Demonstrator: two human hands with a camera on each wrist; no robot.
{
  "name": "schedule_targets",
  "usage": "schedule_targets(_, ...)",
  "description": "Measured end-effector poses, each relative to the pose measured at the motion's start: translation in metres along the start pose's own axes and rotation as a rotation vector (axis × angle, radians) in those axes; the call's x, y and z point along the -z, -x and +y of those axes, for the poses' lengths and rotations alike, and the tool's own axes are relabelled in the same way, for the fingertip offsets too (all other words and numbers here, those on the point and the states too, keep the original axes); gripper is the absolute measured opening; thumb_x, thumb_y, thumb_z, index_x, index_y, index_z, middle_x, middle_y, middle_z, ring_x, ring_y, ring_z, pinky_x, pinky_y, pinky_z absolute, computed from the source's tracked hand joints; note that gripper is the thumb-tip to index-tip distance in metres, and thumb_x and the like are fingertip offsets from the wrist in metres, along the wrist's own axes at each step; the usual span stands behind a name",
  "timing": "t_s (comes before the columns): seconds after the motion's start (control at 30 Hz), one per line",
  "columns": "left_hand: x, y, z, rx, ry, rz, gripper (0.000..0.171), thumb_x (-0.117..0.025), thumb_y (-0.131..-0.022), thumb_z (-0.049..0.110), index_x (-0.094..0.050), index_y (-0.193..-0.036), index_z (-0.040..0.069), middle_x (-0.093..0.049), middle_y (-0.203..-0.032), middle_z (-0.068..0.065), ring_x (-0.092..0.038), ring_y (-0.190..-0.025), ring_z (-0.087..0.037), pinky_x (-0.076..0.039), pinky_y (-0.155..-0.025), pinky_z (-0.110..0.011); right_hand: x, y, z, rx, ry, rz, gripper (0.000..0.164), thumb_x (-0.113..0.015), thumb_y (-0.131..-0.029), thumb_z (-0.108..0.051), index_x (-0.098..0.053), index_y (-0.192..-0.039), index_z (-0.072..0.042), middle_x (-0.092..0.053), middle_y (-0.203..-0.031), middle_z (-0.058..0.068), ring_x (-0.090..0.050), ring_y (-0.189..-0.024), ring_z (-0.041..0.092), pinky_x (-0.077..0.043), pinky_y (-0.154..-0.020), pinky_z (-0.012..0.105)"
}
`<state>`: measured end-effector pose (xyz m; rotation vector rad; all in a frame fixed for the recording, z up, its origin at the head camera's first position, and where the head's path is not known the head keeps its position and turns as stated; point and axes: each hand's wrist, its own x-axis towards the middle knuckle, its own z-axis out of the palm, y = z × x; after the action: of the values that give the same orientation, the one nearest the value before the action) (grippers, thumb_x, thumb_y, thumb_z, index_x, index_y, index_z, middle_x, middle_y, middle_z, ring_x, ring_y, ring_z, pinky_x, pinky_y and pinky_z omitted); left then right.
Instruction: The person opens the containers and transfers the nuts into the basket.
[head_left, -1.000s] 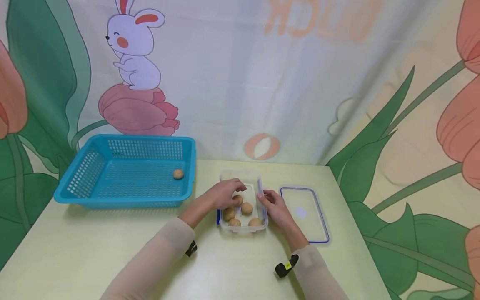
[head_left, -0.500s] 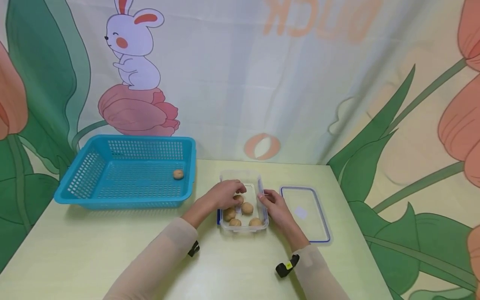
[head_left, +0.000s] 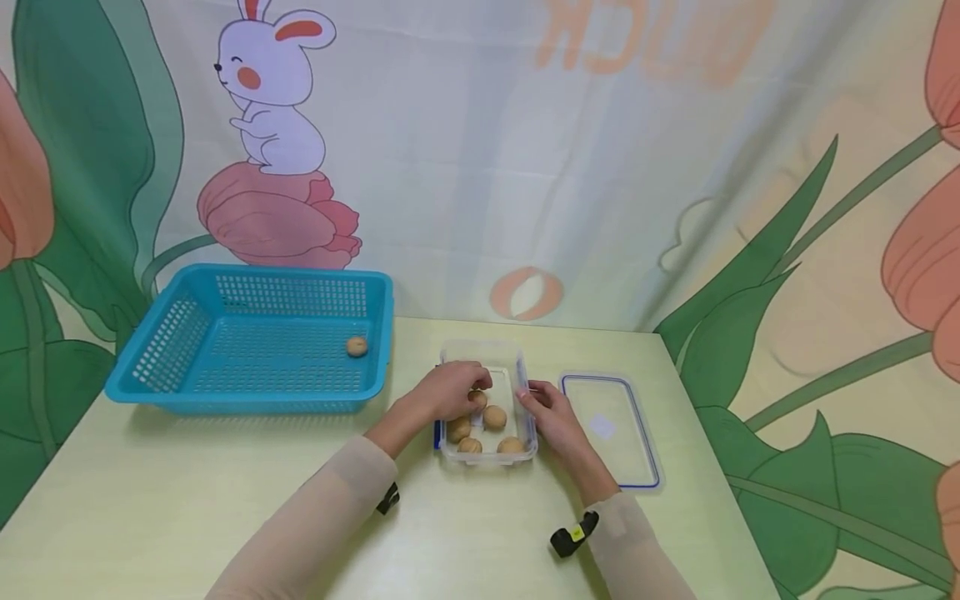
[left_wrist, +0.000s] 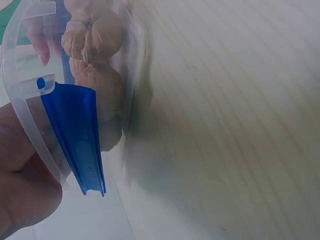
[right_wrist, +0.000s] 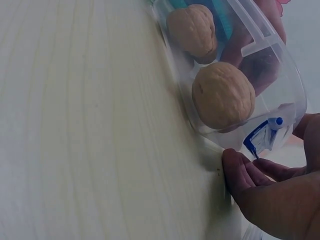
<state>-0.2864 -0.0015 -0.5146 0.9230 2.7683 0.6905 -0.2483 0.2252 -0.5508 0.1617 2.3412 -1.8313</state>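
Wood-grained tabletop (head_left: 468,533) spreads before the clear plastic box (head_left: 487,457) of ridged, round walnuts (head_left: 494,417). The right hand (head_left: 555,415) pinches the box's right wall; the left hand (head_left: 452,389) curls over walnuts inside, its grip unclear. Right of the box lies a flat, blue-lined lid (head_left: 611,442); left, a perforated basket (head_left: 277,354).

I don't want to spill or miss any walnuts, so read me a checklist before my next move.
1. Clear container upright on the table: ok.
2. Container steadied: ok, the right hand holds its side wall.
3. Lid out of the way: ok, it lies on the table, beyond the right hand.
4. Left hand gripping a walnut: cannot tell, its fingertips are partly hidden.
5. Blue basket free of walnuts: not ok, one walnut lies inside.
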Motion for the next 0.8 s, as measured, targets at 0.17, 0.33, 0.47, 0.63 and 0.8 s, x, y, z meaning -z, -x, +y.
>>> schedule_targets(0.17,-0.001,-0.001,0.001,-0.002,-0.054,-0.004,0.028,-0.079,-0.097,0.016,-0.075,-0.123,0.007,-0.073,-0.115,-0.004,-0.067,-0.104,-0.022,-0.056,-0.099,-0.04,0.0,0.001,0.0,-0.004,-0.006,-0.003,0.053,-0.064,-0.108,-0.032,-0.053,-0.149,-0.001,-0.061,-0.139,0.024,-0.059,-0.129,0.035,-0.051,-0.106,0.048)
schedule_targets(0.33,-0.002,-0.002,0.0,-0.009,-0.084,0.002,0.024,-0.078,-0.097,0.016,-0.075,-0.12,0.008,-0.072,-0.113,-0.002,-0.067,-0.102,-0.021,-0.056,-0.097,-0.039,0.001,0.0,0.001,0.007,0.007,-0.003,0.056,-0.065,-0.107,-0.035,-0.052,-0.15,0.0,-0.06,-0.14,0.025,-0.058,-0.13,0.036,-0.05,-0.108,0.051)
schedule_targets(0.47,0.0,-0.003,0.0,-0.013,-0.036,-0.011,0.026,-0.078,-0.097,0.015,-0.075,-0.122,0.007,-0.072,-0.116,-0.003,-0.067,-0.107,-0.022,-0.056,-0.098,-0.039,0.002,-0.001,0.001,0.005,0.011,0.004,0.056,-0.065,-0.108,-0.034,-0.052,-0.15,0.001,-0.061,-0.14,0.025,-0.058,-0.129,0.036,-0.05,-0.108,0.05)
schedule_targets(0.63,0.007,-0.002,0.001,-0.008,0.055,-0.037,0.028,-0.077,-0.098,0.013,-0.073,-0.125,0.005,-0.072,-0.12,-0.006,-0.067,-0.113,-0.024,-0.055,-0.101,-0.041,0.001,-0.001,0.003,-0.004,0.011,0.005,0.052,-0.063,-0.109,-0.03,-0.052,-0.149,0.0,-0.062,-0.138,0.025,-0.059,-0.128,0.035,-0.051,-0.105,0.047)
schedule_targets(0.8,0.015,-0.001,0.001,-0.021,0.107,0.007,0.03,-0.076,-0.1,0.017,-0.071,-0.128,0.005,-0.071,-0.124,-0.007,-0.066,-0.118,-0.025,-0.054,-0.105,-0.04,0.0,0.0,0.002,0.001,-0.011,-0.003,0.049,-0.063,-0.109,-0.028,-0.053,-0.148,0.0,-0.062,-0.138,0.024,-0.059,-0.128,0.034,-0.051,-0.106,0.048)
